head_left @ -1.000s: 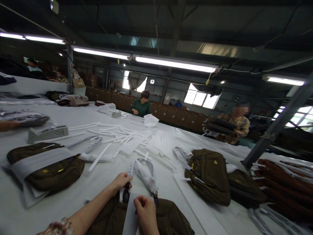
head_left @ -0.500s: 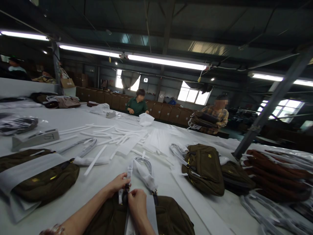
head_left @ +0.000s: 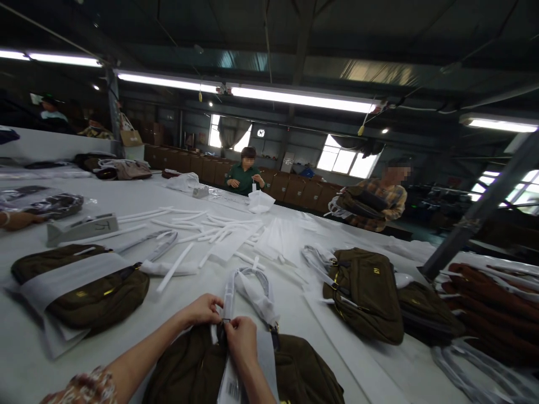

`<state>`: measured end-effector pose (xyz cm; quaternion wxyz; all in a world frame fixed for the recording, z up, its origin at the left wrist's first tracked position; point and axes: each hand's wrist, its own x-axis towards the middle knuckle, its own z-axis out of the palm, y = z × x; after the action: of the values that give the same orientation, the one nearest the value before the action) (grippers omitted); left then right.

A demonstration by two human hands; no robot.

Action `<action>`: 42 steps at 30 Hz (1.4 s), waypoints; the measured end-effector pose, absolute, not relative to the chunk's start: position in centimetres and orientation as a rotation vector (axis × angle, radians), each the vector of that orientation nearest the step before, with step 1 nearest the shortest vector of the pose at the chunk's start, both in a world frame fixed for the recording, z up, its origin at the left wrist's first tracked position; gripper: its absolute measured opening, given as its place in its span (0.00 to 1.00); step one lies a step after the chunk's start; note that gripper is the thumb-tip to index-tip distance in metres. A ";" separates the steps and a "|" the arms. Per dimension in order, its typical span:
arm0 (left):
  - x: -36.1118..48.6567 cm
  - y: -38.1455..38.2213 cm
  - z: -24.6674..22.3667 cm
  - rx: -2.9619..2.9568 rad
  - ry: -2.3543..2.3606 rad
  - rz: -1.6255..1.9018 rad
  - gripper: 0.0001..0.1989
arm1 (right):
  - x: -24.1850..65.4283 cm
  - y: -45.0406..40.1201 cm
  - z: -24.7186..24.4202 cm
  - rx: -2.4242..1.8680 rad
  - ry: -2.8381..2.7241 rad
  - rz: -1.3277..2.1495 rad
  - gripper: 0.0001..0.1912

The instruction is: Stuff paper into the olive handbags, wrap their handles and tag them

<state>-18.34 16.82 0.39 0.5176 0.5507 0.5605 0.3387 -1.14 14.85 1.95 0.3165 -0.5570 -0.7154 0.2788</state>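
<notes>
A dark olive bag (head_left: 185, 365) lies in front of me, a white sheet across its middle and a clear sleeve with a barcode label (head_left: 233, 388) hanging down its front. Its looped handle (head_left: 263, 286), wrapped in white and clear film, points away from me. My left hand (head_left: 204, 310) pinches the wrapped handle at its lower left end. Just to the right, my right hand (head_left: 243, 339) has thumb and finger closed at the same handle base, close to the dark fastening. My fingers hide the exact spot they grip.
Similar olive bags lie left (head_left: 96, 292) and right (head_left: 364, 292). White padding strips (head_left: 210, 227) and thin sheets (head_left: 273, 238) spread beyond. Brown bags (head_left: 492, 303) are stacked by a metal post (head_left: 471, 219). Co-workers stand across the table; another person's hand (head_left: 21, 220) reaches in from the left.
My view has turned slightly left, so things sit further right. Both hands stay at the handle base, the left fingers slightly shifted. A co-worker's hand has appeared at the left edge.
</notes>
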 end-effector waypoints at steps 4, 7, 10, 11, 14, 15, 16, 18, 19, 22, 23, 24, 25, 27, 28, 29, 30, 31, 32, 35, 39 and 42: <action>-18.7 15.9 0.7 1.334 1.476 1.024 0.18 | -0.7 14.8 2.0 -1.346 -1.886 0.764 0.10; -18.6 14.8 1.7 1.355 1.458 1.192 0.18 | -0.4 15.1 2.3 -1.226 -1.888 0.771 0.11; -18.1 14.2 2.5 1.355 1.324 1.241 0.18 | -0.7 15.9 2.7 -1.109 -1.908 0.821 0.12; -17.8 14.1 2.6 1.342 1.283 1.248 0.19 | -0.9 16.2 2.8 -1.073 -1.923 0.848 0.11; -17.1 14.2 2.7 1.281 1.203 1.268 0.20 | -1.4 16.9 2.8 -0.995 -1.964 0.907 0.09; -16.9 14.3 2.6 1.257 1.186 1.272 0.20 | -1.5 17.0 2.7 -0.982 -1.969 0.913 0.09; -16.7 14.4 2.5 1.232 1.172 1.277 0.21 | -1.5 17.0 2.6 -0.973 -1.969 0.913 0.10; -16.5 14.6 2.3 1.180 1.148 1.291 0.21 | -1.5 16.9 2.4 -0.965 -1.965 0.910 0.10; -16.5 14.7 2.2 1.156 1.141 1.300 0.22 | -1.4 16.9 2.3 -0.963 -1.962 0.911 0.10; -16.3 14.8 2.0 1.106 1.137 1.328 0.23 | -1.2 16.9 1.9 -0.967 -1.954 0.927 0.10; -16.3 14.8 2.0 1.095 1.140 1.336 0.23 | -1.1 16.9 1.8 -0.969 -1.953 0.936 0.10; -16.2 14.8 2.0 1.087 1.143 1.343 0.23 | -1.1 16.9 1.8 -0.972 -1.951 0.944 0.10; -16.2 14.8 2.0 1.082 1.146 1.350 0.23 | -1.1 16.9 1.7 -0.974 -1.949 0.953 0.10; -16.1 14.8 1.9 1.076 1.155 1.361 0.23 | -1.1 17.0 1.7 -0.979 -1.942 0.969 0.10; -16.1 14.8 1.8 1.075 1.163 1.366 0.23 | -1.1 17.0 1.6 -0.981 -1.938 0.976 0.10; -16.1 14.7 1.7 1.074 1.175 1.370 0.24 | -1.1 17.0 1.6 -0.981 -1.934 0.985 0.11; -16.1 14.7 1.6 1.077 1.191 1.372 0.25 | -1.1 17.0 1.6 -0.980 -1.930 0.994 0.11; -16.2 14.6 1.4 1.083 1.210 1.366 0.26 | -1.0 17.0 1.7 -0.977 -1.928 1.003 0.12; -16.2 14.5 1.3 1.093 1.232 1.350 0.27 | -1.0 16.9 1.7 -0.973 -1.927 1.014 0.12; -16.3 14.3 0.9 1.128 1.284 1.275 0.20 | -0.8 16.8 1.8 -0.966 -1.925 1.039 0.11; -16.2 14.2 1.0 1.147 1.280 1.274 0.16 | -0.9 16.9 1.7 -0.981 -1.908 1.048 0.13; -16.0 14.2 1.5 1.114 1.240 1.313 0.16 | -0.9 17.1 1.8 -0.995 -1.892 1.050 0.13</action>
<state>-15.98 14.18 1.51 0.4881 0.4582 0.5101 0.5401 -0.92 17.08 1.78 0.3711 -0.3880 -0.7376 0.4094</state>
